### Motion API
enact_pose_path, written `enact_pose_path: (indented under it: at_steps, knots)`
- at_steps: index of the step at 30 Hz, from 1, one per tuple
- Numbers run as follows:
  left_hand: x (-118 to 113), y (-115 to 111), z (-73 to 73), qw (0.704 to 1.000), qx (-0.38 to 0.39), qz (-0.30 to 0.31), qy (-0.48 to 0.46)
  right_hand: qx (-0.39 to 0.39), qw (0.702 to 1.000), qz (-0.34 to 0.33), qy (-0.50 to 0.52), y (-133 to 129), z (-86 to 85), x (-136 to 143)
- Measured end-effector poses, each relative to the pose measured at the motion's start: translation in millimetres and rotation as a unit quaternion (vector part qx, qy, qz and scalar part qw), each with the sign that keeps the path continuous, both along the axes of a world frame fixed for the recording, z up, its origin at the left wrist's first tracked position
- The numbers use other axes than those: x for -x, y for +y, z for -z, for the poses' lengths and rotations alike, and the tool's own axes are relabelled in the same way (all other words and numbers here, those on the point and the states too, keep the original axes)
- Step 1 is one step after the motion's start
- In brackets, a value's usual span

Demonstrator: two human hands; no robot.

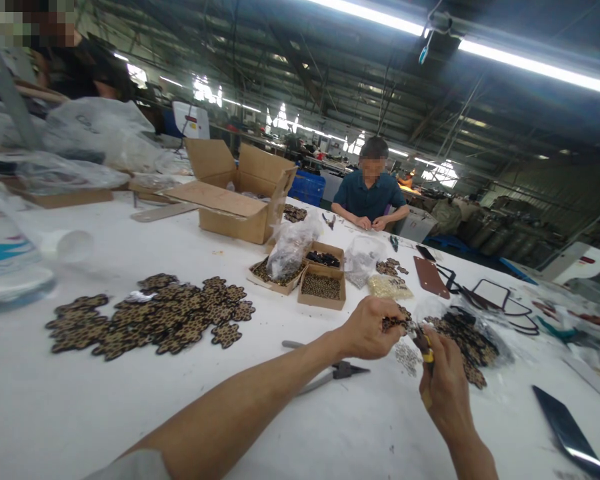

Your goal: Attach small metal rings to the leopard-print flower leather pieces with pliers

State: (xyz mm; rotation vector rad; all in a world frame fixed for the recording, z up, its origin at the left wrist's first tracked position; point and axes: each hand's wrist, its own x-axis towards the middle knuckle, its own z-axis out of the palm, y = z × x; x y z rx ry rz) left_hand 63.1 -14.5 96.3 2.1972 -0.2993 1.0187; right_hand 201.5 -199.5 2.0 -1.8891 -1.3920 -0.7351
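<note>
My left hand point(375, 328) is closed on a leopard-print flower-shaped patch point(396, 321), which sticks out past the fingertips. In my right hand point(446, 373) are pliers with yellow on the handles point(427, 348), and their jaws meet the patch's edge. What sits between the jaws is too small to make out. Below the hands lies a small heap of silvery metal bits point(407, 358). Beyond my right hand, more leopard-print patches point(473, 353) spill from a clear plastic bag. Under my left forearm rests another pair of pliers with grey handles point(347, 370).
A large pile of leopard-print patches point(165, 317) spreads at left. Small boxes of brass-coloured studs point(323, 287) and black parts point(325, 258) stand ahead, near an open carton point(235, 223). A dark phone point(567, 427) lies at right. Across the table sits a co-worker point(369, 190).
</note>
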Motion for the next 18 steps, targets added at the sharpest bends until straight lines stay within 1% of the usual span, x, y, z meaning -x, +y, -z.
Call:
enact_pose_path:
  at_steps: [6, 18]
  knots:
    - [-0.3, -3.0, -0.5, 0.999, -0.043, -0.003, -0.012, -0.022, 0.999, 0.012, -0.028, -0.3, 4.0, -5.6]
    - [-1.0, -4.6, -1.1, 0.997, -0.075, 0.006, -0.027, -0.013, 0.998, 0.030, -0.044, -1.7, -0.3, -5.7]
